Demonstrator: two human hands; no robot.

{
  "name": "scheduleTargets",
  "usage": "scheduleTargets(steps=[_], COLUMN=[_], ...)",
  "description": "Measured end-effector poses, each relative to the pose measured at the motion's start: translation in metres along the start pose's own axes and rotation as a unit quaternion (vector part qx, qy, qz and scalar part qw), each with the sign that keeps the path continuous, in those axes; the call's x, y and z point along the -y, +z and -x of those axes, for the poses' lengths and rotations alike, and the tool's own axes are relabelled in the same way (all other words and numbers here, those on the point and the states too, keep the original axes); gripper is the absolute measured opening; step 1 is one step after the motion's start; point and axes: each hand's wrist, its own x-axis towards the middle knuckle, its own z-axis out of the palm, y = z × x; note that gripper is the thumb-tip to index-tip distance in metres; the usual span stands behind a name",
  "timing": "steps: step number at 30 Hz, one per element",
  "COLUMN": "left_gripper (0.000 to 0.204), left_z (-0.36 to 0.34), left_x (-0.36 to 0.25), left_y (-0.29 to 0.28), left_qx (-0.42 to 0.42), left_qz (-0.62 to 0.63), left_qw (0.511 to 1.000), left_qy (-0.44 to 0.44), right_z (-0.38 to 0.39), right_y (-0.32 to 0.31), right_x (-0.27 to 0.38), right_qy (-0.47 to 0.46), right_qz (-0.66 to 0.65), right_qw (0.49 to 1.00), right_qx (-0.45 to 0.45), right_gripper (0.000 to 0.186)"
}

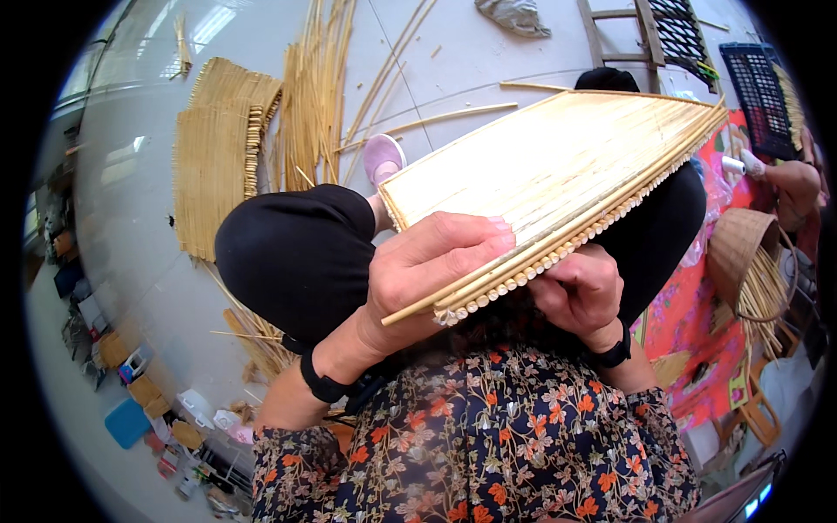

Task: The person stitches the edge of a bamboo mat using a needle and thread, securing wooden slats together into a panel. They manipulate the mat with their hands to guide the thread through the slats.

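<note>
A flat panel of pale straw-coloured stalks (532,174) rests tilted across my lap. Along its near edge lies a long thin stalk, above a row of cut round stalk ends. My left hand (427,270) grips the panel at its near left part, fingers on top along that edge. Below the edge, to the right, is my right hand (580,292) with its fingers curled against the row of cut ends. Whatever those fingers pinch, if anything, is hidden by the hand and the panel.
On the floor at left lie finished-looking stalk panels (209,157) and a bundle of loose stalks (314,96). Right of me are a red floral mat (684,318), a woven basket (737,253) with stalks, a dark plastic crate (754,100) and another person's leg (793,183).
</note>
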Motion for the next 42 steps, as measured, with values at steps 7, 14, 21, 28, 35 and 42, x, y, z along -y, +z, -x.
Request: scheduleTargets(steps=[7,14,21,28,35,42], left_gripper=[0.033,0.033,0.034,0.031,0.035,0.029], left_z=[-0.004,-0.007,-0.007,-0.008,-0.011,0.0], left_x=[-0.007,-0.011,-0.014,-0.009,-0.005,0.005], left_y=[0.016,0.026,0.027,0.028,0.008,0.001], left_qx=[0.025,0.027,0.031,-0.011,-0.056,-0.043], left_qz=[-0.015,-0.014,-0.019,-0.01,-0.055,0.013], left_qw=[0.998,0.997,0.998,0.998,0.996,0.994], left_qy=[0.053,0.065,0.06,0.055,-0.036,-0.1], right_z=[0.024,0.026,0.034,0.031,-0.012,-0.031], right_y=[-0.01,-0.021,-0.023,-0.019,-0.008,-0.002], right_x=[0.009,0.018,0.02,0.014,0.008,-0.005], right_qy=[0.103,0.129,0.131,0.101,0.011,-0.056], right_qz=[-0.118,-0.048,-0.011,0.007,0.105,0.085], right_qw=[0.986,0.989,0.989,0.994,0.994,0.995], right_qx=[-0.05,-0.049,-0.07,-0.052,-0.037,0.0], right_gripper=[0.014,0.007,0.007,0.02,0.029,0.02])
